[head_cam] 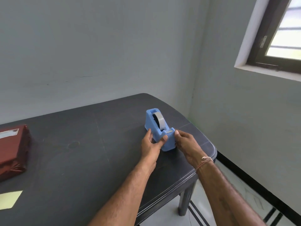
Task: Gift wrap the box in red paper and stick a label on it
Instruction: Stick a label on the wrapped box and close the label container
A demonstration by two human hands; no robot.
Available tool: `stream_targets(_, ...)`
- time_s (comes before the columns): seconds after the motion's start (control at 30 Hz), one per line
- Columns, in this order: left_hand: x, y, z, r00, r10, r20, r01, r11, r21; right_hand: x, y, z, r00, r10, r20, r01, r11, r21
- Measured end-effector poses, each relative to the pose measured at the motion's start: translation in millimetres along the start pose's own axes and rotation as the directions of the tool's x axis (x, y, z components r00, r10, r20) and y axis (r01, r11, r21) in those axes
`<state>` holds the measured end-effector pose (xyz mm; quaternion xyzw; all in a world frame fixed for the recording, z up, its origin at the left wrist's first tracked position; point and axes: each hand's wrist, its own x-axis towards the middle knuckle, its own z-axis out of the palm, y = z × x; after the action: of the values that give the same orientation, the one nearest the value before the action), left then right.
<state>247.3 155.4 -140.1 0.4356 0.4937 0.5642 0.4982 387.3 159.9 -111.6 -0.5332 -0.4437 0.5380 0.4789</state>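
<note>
A blue tape dispenser [152,123] with a grey tape roll [160,120] stands on the dark table [81,152] near its right end. My left hand [152,145] grips the dispenser's near left side, thumb on its front block. My right hand [185,143] pinches at the cutter end where the tape tip lies. The box wrapped in red paper [13,152] lies at the far left edge, a strip of clear tape on its top. A pale yellow label [9,199] lies flat at the lower left.
The table's rounded right corner [211,149] and its leg [184,201] are close to my right forearm. A grey wall runs behind the table, with a window [283,35] at the upper right. Bare tabletop lies between the box and the dispenser.
</note>
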Motion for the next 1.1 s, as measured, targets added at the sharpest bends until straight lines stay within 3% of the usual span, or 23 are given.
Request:
stream_targets(0.1,-16.3,23.4,-34.3,0.995,-0.017,-0.097,0.016,1.000,-0.005,-2.9,3.8,21.6,0.957,-0.169,-0.236,0.146,0.983,-0.115)
stream_targets(0.17,-30.0,37.2,-70.5,0.979,0.007,-0.203,0.004,0.999,0.054,-12.0,0.4,50.8,0.853,-0.404,-0.330,0.296,0.895,-0.333)
stream_targets(0.23,-52.4,49.1,-121.5,0.947,0.080,-0.312,-0.044,0.992,0.120,-26.1,-3.5,99.2,0.759,-0.608,-0.231,0.483,0.766,-0.425)
stream_targets(0.27,-61.1,55.2,-137.9,0.929,0.111,-0.352,-0.059,0.986,0.154,-33.3,-7.8,116.1,0.750,-0.645,-0.147,0.545,0.728,-0.416)
stream_targets(0.37,-105.2,63.6,-228.7,0.798,0.199,-0.568,-0.020,0.952,0.305,-65.6,1.6,206.4,0.832,-0.477,0.284,0.548,0.789,-0.278)
stream_targets(0.43,-131.9,61.2,-284.9,0.678,0.257,-0.689,0.071,0.910,0.409,-79.1,16.4,259.5,0.789,-0.351,0.504,0.539,0.789,-0.294)
stream_targets(0.5,-152.1,56.0,-333.8,0.568,0.292,-0.770,0.224,0.845,0.485,-88.5,29.6,306.6,0.723,-0.253,0.643,0.559,0.761,-0.329)
stream_targets(0.57,-162.4,51.3,-368.4,0.503,0.292,-0.813,0.421,0.739,0.526,-91.5,35.4,341.3,0.654,-0.160,0.740,0.583,0.729,-0.358)
stream_targets(0.67,-161.4,42.1,-404.7,0.492,0.217,-0.843,0.630,0.580,0.517,-82.3,44.1,393.5,0.542,-0.025,0.840,0.661,0.630,-0.408)
stream_targets(0.73,-160.8,38.5,-411.8,0.516,0.173,-0.839,0.697,0.484,0.529,-80.5,50.6,414.0,0.514,0.017,0.858,0.692,0.582,-0.427)
stream_targets(0.8,-158.0,37.9,-416.1,0.533,0.136,-0.835,0.731,0.422,0.535,-81.4,56.3,428.2,0.521,0.022,0.853,0.733,0.500,-0.461)
stream_targets(0.9,-150.3,46.8,-415.4,0.539,0.053,-0.841,0.753,0.418,0.509,-91.6,57.9,434.7,0.544,0.035,0.838,0.760,0.403,-0.510)
stream_targets(1.1,-148.7,65.1,-402.5,0.541,-0.050,-0.839,0.785,0.388,0.483,-105.2,46.9,440.8,0.614,0.163,0.772,0.651,0.449,-0.612)
